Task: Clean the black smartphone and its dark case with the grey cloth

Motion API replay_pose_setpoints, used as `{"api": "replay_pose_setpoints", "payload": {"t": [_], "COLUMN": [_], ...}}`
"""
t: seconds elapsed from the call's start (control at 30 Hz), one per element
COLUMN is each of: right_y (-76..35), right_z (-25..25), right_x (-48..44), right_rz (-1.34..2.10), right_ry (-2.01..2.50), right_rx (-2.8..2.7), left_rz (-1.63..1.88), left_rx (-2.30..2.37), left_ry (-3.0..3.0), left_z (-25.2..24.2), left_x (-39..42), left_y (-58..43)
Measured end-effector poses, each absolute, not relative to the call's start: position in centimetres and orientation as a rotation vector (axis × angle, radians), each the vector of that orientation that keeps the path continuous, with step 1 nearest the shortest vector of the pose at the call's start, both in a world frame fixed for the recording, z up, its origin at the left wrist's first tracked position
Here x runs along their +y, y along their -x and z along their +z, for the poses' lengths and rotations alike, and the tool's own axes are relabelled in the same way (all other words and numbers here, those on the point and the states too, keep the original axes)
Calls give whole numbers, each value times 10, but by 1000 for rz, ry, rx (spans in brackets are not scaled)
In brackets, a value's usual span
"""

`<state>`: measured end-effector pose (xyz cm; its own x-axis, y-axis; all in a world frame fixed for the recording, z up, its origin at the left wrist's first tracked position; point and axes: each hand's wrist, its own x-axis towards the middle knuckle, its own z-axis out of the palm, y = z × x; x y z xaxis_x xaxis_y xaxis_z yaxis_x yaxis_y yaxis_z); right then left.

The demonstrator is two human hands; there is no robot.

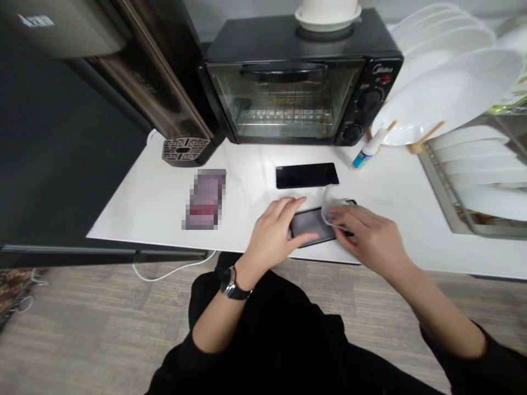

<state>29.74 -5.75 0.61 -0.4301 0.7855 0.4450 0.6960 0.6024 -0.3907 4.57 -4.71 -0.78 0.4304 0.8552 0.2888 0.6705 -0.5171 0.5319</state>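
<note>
A phone case (309, 223) with a black rim and grey inside lies on the white counter near its front edge. My left hand (276, 227) grips its left end, thumb on the near side and fingers along the far side. Pinched in my right hand (365, 233) is a crumpled whitish wipe (331, 202), held against the right part of the case, which the hand partly hides. Just beyond the case lies a black phone (307, 175), flat and dark-screened. A small white bottle with a blue label (366, 152) stands to the right.
A black toaster oven (284, 41) stands at the back, a white pot on top. White plates (448, 82) fill a rack (442, 192) on the right. A dispenser (187, 151) is at the left; a blurred-out flat object (205, 198) lies before it.
</note>
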Motion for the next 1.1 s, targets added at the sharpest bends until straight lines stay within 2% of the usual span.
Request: {"api": "replay_pose_setpoints", "payload": {"t": [0.17, 0.4, 0.5, 0.77, 0.9, 1.1], "right_y": [-285, -241, -254, -316, -271, -234], "right_z": [-18, -12, -8, -14, -16, -11], "right_x": [-64, -74, -76, -77, -71, -67], "right_rz": [329, 384, 397, 26, 153, 428], "right_ry": [1212, 882, 897, 1279, 1221, 851], "right_rx": [-2273, -2457, -2496, -2421, -2414, -2517], "left_rz": [607, 596, 563, 579, 572, 563], "left_rx": [1296, 1410, 1503, 1390, 1323, 1284], "left_ry": [-2407, -2343, -2361, -2259, -2231, -2225], "left_z": [-12, -17, -16, -7, -6, -10], "left_x": [-62, -59, -61, -58, -54, -52], "left_y": [-46, -49, -49, -45, -40, -30]}}
